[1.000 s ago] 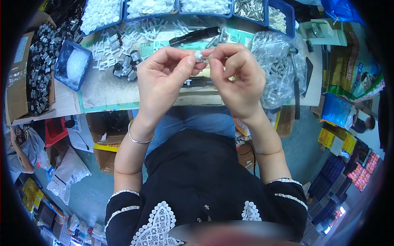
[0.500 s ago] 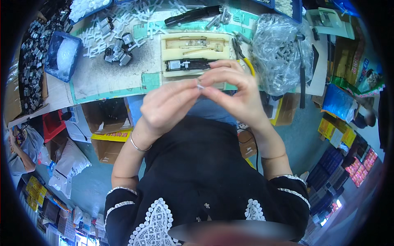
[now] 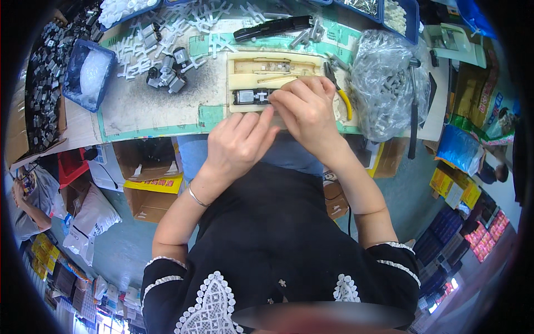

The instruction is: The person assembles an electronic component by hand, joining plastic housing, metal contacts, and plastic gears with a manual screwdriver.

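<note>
A black elongated housing (image 3: 240, 97) with a silver-grey motor and a small white part lies in the near slot of a cream fixture (image 3: 238, 80). Over the housing's right half, my right hand (image 3: 309, 114) has its fingertips pinched together; whatever they hold is hidden. My left hand (image 3: 238, 143) rests by the fixture's near edge. Its index finger stretches toward the right hand's fingertips, and the thumb stands apart with nothing seen between them. Pliers with yellow handles (image 3: 345, 103) lie just right of the fixture.
Grey cross-shaped plastic parts (image 3: 194, 22) and several motors (image 3: 169, 72) are spread at the left. A blue tray (image 3: 83, 83) stands beyond them. Behind the fixture lies another black housing (image 3: 272, 29). A clear plastic bag (image 3: 378, 83) of grey parts and a hammer (image 3: 414, 106) are at the right.
Both hands have parted from a shared pinch on a tiny light piece. My right hand has moved forward onto the housing; the left has dropped slightly back with its thumb apart.
</note>
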Demonstrator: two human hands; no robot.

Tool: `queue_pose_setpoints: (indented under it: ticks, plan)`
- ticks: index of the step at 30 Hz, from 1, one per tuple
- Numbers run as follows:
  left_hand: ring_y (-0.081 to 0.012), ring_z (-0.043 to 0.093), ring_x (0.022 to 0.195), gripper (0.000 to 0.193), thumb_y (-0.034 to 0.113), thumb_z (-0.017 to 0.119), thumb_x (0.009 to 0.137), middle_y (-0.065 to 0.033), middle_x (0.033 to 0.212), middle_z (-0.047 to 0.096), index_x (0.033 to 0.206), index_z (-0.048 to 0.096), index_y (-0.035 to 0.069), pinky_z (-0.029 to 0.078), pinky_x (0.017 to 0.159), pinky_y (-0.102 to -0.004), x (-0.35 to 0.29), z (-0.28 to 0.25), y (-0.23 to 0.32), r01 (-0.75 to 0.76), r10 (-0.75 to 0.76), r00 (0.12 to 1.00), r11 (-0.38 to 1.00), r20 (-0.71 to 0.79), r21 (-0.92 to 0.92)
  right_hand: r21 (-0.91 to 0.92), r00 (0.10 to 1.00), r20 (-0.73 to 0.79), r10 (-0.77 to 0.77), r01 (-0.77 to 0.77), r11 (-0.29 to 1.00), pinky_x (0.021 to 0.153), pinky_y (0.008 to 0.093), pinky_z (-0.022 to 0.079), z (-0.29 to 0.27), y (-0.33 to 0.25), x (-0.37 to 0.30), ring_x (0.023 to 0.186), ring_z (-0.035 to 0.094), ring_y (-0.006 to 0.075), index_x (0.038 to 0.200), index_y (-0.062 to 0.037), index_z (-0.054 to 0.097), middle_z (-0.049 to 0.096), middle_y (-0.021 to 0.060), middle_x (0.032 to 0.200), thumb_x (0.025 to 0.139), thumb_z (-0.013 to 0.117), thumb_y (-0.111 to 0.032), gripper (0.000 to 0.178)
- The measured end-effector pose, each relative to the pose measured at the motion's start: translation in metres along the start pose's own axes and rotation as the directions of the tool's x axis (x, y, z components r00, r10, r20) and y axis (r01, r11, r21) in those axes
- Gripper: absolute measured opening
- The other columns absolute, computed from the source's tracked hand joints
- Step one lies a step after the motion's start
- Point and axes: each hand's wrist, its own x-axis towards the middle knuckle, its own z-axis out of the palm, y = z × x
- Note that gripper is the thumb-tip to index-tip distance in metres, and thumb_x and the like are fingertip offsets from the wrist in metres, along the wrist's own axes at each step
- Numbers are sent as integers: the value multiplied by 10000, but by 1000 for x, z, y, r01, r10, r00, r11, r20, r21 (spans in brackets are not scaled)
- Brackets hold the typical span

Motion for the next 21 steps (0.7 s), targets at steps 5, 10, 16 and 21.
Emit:
queue_pose_setpoints:
  ticks: [5,10,16,21]
  plan:
    - [-152,467,546,441,212,694,733,-10,668,462,1119,618,15,394,502,-273,-6,13,8,25,-43,995,981,89,191,-37,997,71,-25,28,999,888,396,318,-10,-4,6,886,540,185,826,-108,644,577,-2,845,711,656,-109,116]
    - [-147,459,517,444,166,687,738,-13,639,441,1141,608,-4,375,470,-285,-12,9,-9,-47,47,999,995,4,89,57,985,170,24,-34,998,875,366,333,-29,9,12,899,536,197,949,-102,660,586,34,883,730,690,-128,222]
    - [-169,510,508,271,169,704,736,-18,598,473,953,650,14,388,463,-303,8,-13,-20,16,-10,999,985,-35,170,2,966,-170,194,-197,980,665,289,456,-76,86,72,791,600,199,1024,-69,677,671,89,875,788,695,-193,267]
    - [-197,548,517,193,190,674,794,-47,608,535,892,646,26,422,487,-324,29,-25,-22,101,-101,994,995,-38,-6,-545,979,-118,164,-202,814,793,415,425,-71,150,118,904,592,302,925,-92,699,672,128,872,805,616,-279,238]
